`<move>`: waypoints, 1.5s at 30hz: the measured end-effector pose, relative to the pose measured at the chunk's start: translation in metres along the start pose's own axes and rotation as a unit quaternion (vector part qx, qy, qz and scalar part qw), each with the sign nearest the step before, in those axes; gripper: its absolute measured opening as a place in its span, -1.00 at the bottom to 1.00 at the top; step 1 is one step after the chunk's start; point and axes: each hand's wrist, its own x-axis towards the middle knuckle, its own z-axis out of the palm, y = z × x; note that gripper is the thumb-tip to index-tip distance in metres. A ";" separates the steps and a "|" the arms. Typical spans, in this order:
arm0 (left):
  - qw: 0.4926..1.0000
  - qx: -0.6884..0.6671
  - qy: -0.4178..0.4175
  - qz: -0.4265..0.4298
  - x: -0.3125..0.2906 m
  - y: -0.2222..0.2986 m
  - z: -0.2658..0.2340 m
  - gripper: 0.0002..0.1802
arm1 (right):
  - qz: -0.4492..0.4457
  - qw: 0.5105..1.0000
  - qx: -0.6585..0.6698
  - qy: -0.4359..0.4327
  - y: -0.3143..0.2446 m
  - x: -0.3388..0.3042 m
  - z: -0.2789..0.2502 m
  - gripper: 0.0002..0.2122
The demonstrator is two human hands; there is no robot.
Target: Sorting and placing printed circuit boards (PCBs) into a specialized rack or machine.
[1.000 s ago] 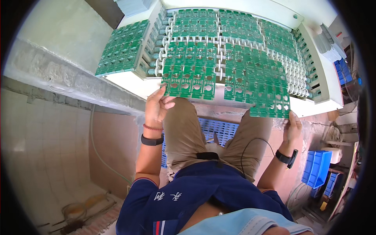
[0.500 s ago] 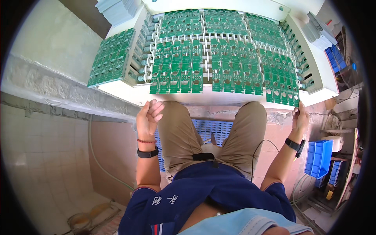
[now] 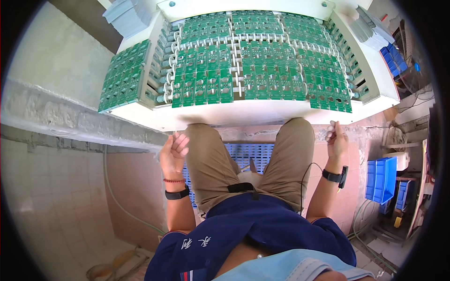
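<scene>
A white roller conveyor (image 3: 225, 114) spans the view in front of me and carries several green circuit board panels in two rows. In the near row lie a left panel (image 3: 202, 77), a middle panel (image 3: 272, 77) and a right panel (image 3: 327, 84), whose front edge reaches over the rollers' end. My left hand (image 3: 174, 152) hangs in the air below the conveyor's front edge, palm turned inward, fingers loosely bent and nothing in them. My right hand (image 3: 337, 141) is just below the right panel, apart from it, its fingers slightly curled and holding nothing visible.
More green panels (image 3: 125, 77) lie on the conveyor's left ledge. Grey-blue stacks of thin sheets (image 3: 129, 19) stand at both far corners. A rough concrete ledge (image 3: 70, 107) runs along the left. Blue plastic bins (image 3: 382, 180) are at the right, and a blue slatted mat (image 3: 248, 152) lies under my legs.
My right hand has let go of the right near panel's front corner and drawn back toward me. That panel has advanced onto the rollers. My left hand has dropped slightly.
</scene>
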 end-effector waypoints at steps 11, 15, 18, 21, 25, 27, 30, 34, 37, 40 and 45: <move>1.000 -0.006 0.011 0.021 -0.005 -0.001 -0.009 -0.71 | 0.113 0.965 -0.081 -0.224 0.039 -0.063 0.097 -0.82; 0.999 -0.011 0.042 0.033 -0.008 0.004 -0.017 -0.71 | 0.135 0.956 -0.087 -0.246 0.045 -0.068 0.108 -0.82; 0.996 -0.010 0.070 0.059 -0.013 0.012 -0.028 -0.71 | 0.139 0.950 -0.099 -0.263 0.048 -0.070 0.110 -0.82; 0.994 -0.028 0.070 0.075 -0.012 0.017 -0.036 -0.74 | 0.135 0.953 -0.128 -0.239 0.050 -0.072 0.106 -0.81; 0.992 -0.029 0.070 0.101 -0.013 0.024 -0.028 -0.75 | 0.134 0.954 -0.119 -0.242 0.051 -0.075 0.099 -0.82; 0.991 -0.027 0.067 0.113 -0.017 0.029 -0.027 -0.76 | 0.145 0.952 -0.102 -0.250 0.055 -0.075 0.100 -0.83; 0.988 -0.022 0.077 0.129 -0.019 0.028 -0.031 -0.76 | 0.160 0.949 -0.103 -0.250 0.056 -0.079 0.106 -0.83; 0.987 -0.014 0.083 0.134 -0.015 0.030 -0.030 -0.76 | 0.153 0.951 -0.103 -0.249 0.055 -0.079 0.106 -0.83; 0.979 0.000 0.093 0.182 -0.009 0.039 -0.033 -0.76 | 0.155 0.953 -0.109 -0.238 0.052 -0.079 0.106 -0.83; 0.962 0.037 0.124 0.241 -0.005 0.061 -0.038 -0.70 | 0.153 0.949 -0.120 -0.248 0.049 -0.081 0.108 -0.82; 0.910 0.106 0.182 0.357 -0.004 0.108 -0.012 -0.63 | 0.172 0.945 -0.111 -0.254 0.049 -0.081 0.107 -0.80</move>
